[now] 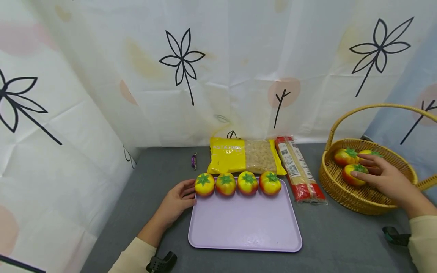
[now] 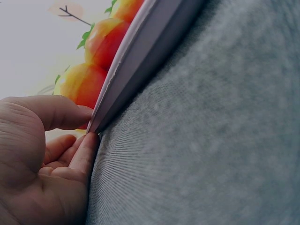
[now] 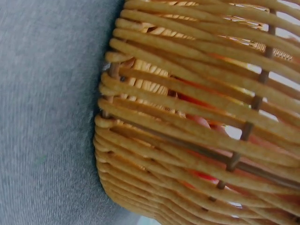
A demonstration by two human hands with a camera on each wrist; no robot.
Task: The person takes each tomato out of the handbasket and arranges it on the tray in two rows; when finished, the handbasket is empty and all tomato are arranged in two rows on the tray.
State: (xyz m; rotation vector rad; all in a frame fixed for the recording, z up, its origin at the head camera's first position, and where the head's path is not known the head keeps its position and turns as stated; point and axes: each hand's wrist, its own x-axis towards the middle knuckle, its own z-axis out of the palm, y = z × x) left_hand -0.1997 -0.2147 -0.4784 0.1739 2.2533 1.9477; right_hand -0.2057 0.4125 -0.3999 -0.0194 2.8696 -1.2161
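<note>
A row of several yellow-red toy tomatoes [image 1: 247, 183] with green leaf tops lies along the far edge of a lilac tray [image 1: 244, 223]. At that tray's far left edge is my left hand [image 1: 177, 200]; in the left wrist view its thumb and a finger pinch the rim [image 2: 123, 70], right beside the leftmost tomato [image 2: 86, 84]. My right hand [image 1: 385, 176] reaches into a wicker basket [image 1: 362, 203] and grips the front tomato [image 1: 351, 178], thumb on its near side. Two more tomatoes are in there, one [image 1: 345, 156] at the left, another partly hidden behind the fingers.
Behind the tray lies a yellow pasta bag [image 1: 227, 155], with a red-and-clear noodle packet [image 1: 300, 172] to its right. A small purple-wrapped candy [image 1: 194, 161] is at the back left. The basket's tall handle [image 1: 375, 106] arches over the right side. Patterned curtains enclose the grey table.
</note>
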